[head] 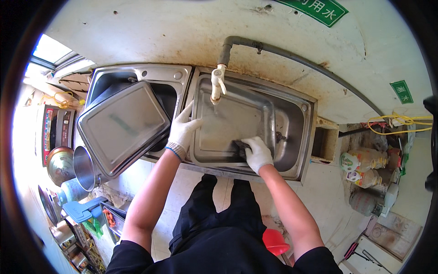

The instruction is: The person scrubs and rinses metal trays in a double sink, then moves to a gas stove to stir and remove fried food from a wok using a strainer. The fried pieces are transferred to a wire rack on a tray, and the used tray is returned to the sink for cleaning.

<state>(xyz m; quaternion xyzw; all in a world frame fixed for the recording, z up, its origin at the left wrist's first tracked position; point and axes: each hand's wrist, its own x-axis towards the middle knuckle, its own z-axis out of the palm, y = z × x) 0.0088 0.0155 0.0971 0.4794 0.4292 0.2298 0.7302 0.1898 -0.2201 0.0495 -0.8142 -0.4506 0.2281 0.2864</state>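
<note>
A rectangular stainless steel tray (229, 118) lies across the right-hand sink (309, 137), beneath a white tap (218, 82) from which a little water seems to run. My left hand (182, 132), in a white knit glove, grips the tray's left rim. In my gloved right hand (258, 154) is a dark scrubbing pad (240, 148), pressed on the tray near its lower right corner; the pad is blurred. Over the left-hand sink (184, 77) another metal tray (125, 125) rests at a slant, bottom side up, with dark pan edges visible under it.
A grey pipe (291, 56) runs along the stained wall to the tap. On the left stand a steel pot (85, 167) and a light blue gas cylinder (73, 190). Plastic bottles (366, 159) are grouped at right. A red plastic basin (274, 241) is by my right side.
</note>
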